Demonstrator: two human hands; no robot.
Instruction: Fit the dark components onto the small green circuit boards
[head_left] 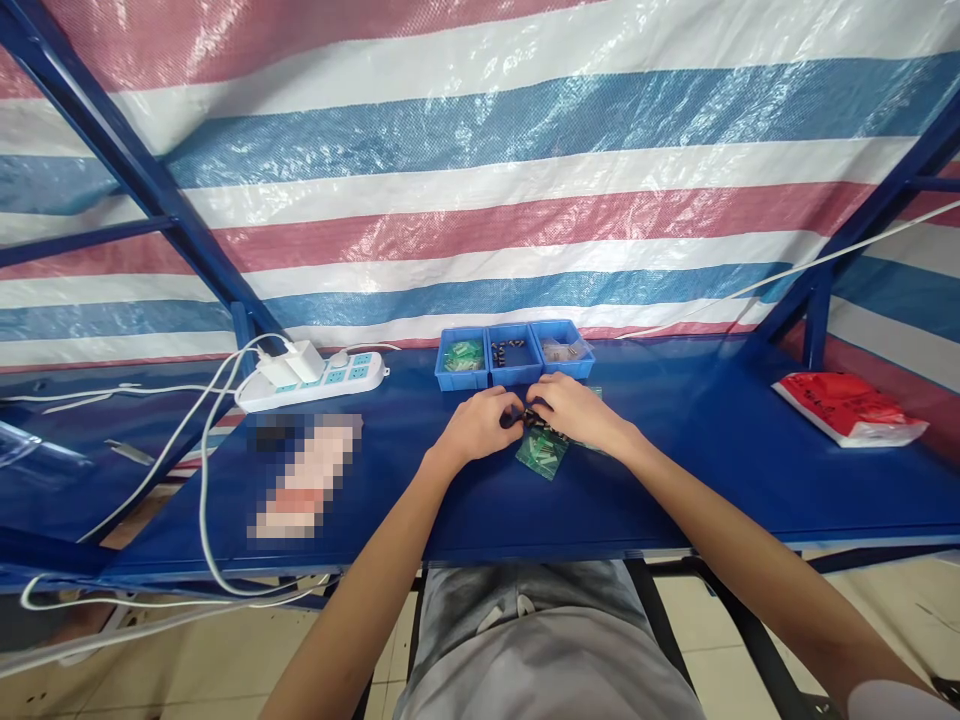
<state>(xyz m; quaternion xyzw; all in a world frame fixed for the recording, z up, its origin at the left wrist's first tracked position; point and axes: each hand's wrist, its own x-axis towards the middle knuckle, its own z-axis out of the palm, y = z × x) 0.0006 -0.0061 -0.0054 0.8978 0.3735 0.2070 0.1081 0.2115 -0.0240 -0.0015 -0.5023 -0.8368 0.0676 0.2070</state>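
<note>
My left hand (480, 424) and my right hand (574, 408) meet over the blue table (675, 470), fingers curled and pinched together on a small dark part (527, 417) between them. What exactly the part is stays too small to name. Under my right hand lies a small clear bag of green pieces (541, 455). Just beyond my hands stand three small blue bins in a row: the left bin (461, 362) holds green pieces, the middle bin (513, 357) dark small parts, the right bin (564, 352) a clear bag.
A white power strip (315, 382) with plugged chargers and white cables (202, 470) sits at the left. A red and white bag (847, 408) lies at the far right. A blurred-out object (304, 478) rests left of my hands. Striped tarp hangs behind; blue frame posts flank the table.
</note>
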